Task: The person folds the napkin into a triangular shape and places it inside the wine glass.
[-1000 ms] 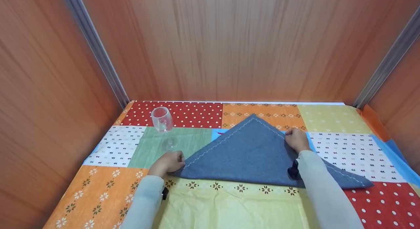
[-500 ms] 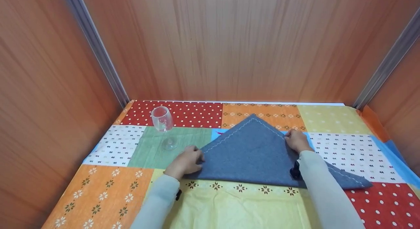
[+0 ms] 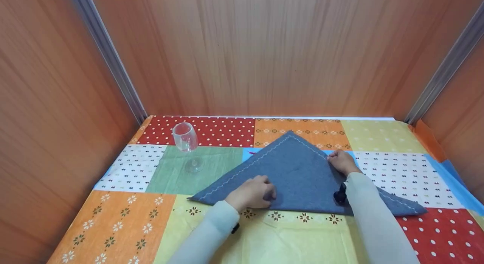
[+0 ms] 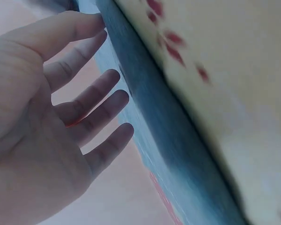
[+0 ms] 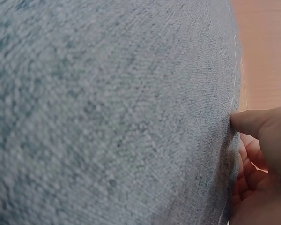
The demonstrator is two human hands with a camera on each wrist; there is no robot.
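A grey-blue cloth napkin [image 3: 298, 177], folded into a triangle with pale stitching along its slanted edges, lies with its point towards the back. My left hand [image 3: 252, 193] is over the napkin near its front fold. In the left wrist view the fingers of that hand [image 4: 42, 108] are spread and loosely bent beside the fold, holding nothing; whether the fingertips touch the cloth I cannot tell. At the right slanted edge my right hand [image 3: 343, 162] pinches the napkin. The right wrist view shows its thumb on top of the edge, fingers beneath.
A clear stemmed wine glass [image 3: 185, 137] stands upright left of the napkin. A patchwork-patterned tablecloth [image 3: 124, 226] covers the table. Wood-grain panels [image 3: 245, 56] enclose the back and both sides.
My left hand has let go of the napkin's left corner and moved right along the front fold, uncovering that corner. The right hand has stayed at the right edge.
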